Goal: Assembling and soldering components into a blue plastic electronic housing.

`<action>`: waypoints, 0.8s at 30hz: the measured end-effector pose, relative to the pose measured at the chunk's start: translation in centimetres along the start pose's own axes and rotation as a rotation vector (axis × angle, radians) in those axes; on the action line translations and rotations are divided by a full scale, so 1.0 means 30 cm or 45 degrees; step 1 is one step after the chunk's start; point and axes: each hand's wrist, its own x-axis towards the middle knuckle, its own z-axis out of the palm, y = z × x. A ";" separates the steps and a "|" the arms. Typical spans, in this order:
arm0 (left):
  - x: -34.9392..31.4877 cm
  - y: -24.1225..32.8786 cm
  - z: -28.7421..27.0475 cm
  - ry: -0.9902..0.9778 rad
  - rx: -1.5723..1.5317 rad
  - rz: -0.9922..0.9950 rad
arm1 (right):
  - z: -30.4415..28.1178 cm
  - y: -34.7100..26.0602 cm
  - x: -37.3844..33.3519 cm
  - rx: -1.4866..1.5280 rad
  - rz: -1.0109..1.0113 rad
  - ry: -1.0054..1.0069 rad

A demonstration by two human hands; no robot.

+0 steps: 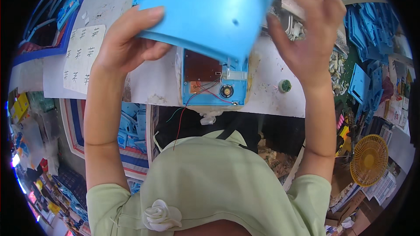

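I hold a large light-blue plastic panel (pixel 210 11) up in front of me with both hands. My left hand (pixel 129 43) grips its lower left edge, thumb on top. My right hand (pixel 308 30) clasps its right edge, fingers curled round it. Below the panel, on the white worktable (pixel 151 81), lies an open blue plastic casing (pixel 214 78) with a brown circuit board, a small round speaker (pixel 226 91) and red and black wires trailing off the table's front edge.
A small green round part (pixel 285 86) lies right of the casing. A white sheet with marks (pixel 83 57) lies at the left. Heaps of blue plastic parts (pixel 372 39) fill the right side and a bin below left. A yellow fan (pixel 369 160) stands lower right.
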 end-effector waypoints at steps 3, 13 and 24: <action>-0.066 -0.075 0.005 0.264 0.118 0.147 | -0.029 -0.055 -0.151 0.481 0.818 -0.108; -0.005 -0.215 0.233 0.088 1.091 0.141 | -0.161 -0.229 -0.349 1.384 1.593 0.507; 0.011 -0.272 0.261 0.300 0.781 0.044 | -0.166 -0.333 -0.435 1.333 1.851 0.382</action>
